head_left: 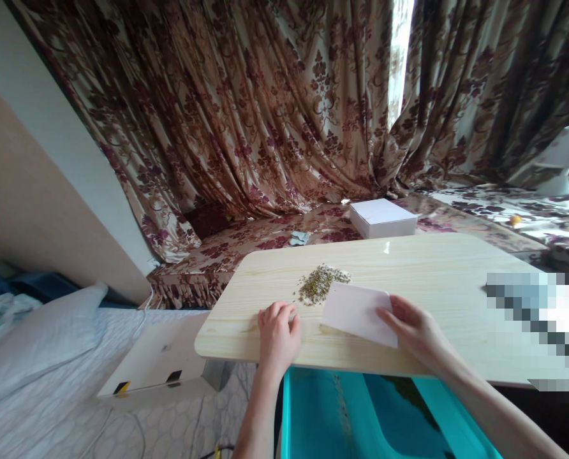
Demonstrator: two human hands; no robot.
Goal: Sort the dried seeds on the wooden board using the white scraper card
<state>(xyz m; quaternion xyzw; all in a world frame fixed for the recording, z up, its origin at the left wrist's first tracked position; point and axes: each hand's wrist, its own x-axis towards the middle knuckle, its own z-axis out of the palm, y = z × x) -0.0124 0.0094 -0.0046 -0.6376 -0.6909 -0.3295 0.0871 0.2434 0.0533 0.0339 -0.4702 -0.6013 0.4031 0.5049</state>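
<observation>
My right hand grips a thin white card by its right edge, thumb on top. The card is tilted over the pale wood-patterned table, its left end close to a loose pile of small green and dark grains. I cannot tell exactly what kind of grains they are. Just in front of the pile, my left hand rests on the tabletop with fingers slightly bent and apart, holding nothing.
Below the table's near edge sits a turquoise plastic tub, partly under my forearms. A white box stands beyond the far edge on flowered cloth. At left, a pale flat case lies on the bed. The right edge is blurred into blocks.
</observation>
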